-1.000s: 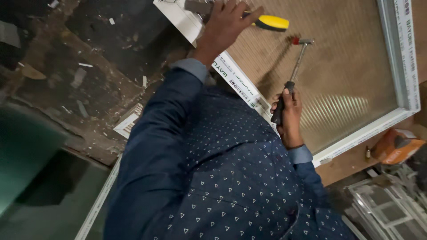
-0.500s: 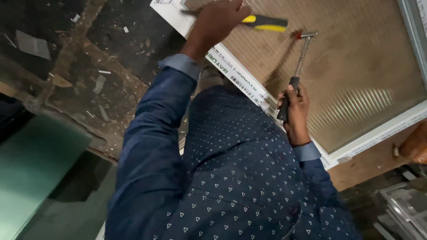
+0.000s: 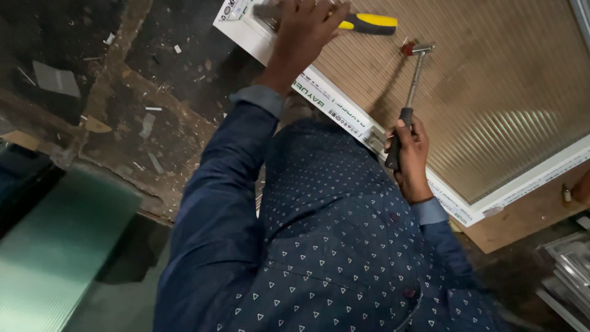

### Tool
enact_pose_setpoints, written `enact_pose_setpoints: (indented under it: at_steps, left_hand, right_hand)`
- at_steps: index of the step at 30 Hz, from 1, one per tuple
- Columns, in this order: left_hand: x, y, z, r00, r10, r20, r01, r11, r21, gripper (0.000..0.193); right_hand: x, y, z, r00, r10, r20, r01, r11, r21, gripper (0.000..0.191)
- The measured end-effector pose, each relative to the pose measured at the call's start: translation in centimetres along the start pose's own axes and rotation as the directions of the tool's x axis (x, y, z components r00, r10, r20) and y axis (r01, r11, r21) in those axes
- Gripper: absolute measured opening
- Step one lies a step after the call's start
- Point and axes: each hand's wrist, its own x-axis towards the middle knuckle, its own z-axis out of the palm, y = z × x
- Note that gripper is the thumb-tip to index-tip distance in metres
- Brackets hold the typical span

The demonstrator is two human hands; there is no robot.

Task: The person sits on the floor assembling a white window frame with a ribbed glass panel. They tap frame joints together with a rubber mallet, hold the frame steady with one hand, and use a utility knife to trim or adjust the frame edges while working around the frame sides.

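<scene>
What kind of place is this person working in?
Probably a window-making workshop. A white window frame with ribbed glass lies flat; the right hand holds a hammer, the left hand a yellow-handled tool. A glass sheet lies nearby, above a debris-strewn floor.

The chisel's blade (image 3: pixel 270 11) hides under the left hand (image 3: pixel 304 31).

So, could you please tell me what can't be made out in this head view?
- Tip of the yellow-handled tool: covered by the left hand.
- Window frame: cut off at top and right edges.
- Hammer grip: mostly wrapped inside the right hand.
</scene>
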Motion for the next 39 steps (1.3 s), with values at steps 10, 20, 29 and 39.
enact_pose_setpoints:
  at_steps: [10, 20, 29, 39]
  left_hand:
    - [-0.4, 0.0, 0.7, 0.999, 0.016, 0.028, -0.017, 0.999, 0.031, 0.044]
    - [-0.3, 1.3, 0.6, 1.000, -0.013, 0.027, 0.016, 0.994, -0.111, 0.049]
    - [-2.9, -2.1, -4.1, 0.967, -0.251, 0.052, 0.237, 0.797, -0.555, 0.042]
    - [-4.7, -8.9, -11.5, 0.879, -0.383, 0.285, 0.445, 0.441, -0.780, 0.021]
  right_hand:
    - [-1.4, -0.9, 0.5, 0.998, -0.026, -0.061, 0.023, 0.998, -0.053, 0.035]
    - [-1.8, -1.8, 0.6, 0.994, -0.085, -0.070, 0.079, 0.993, -0.086, 0.035]
    - [-2.3, -4.6, 1.7, 0.979, -0.198, -0.053, 0.190, 0.973, -0.131, 0.038]
    - [0.4, -6.0, 2.9, 0.966, -0.257, 0.042, 0.260, 0.959, -0.115, 0.042]
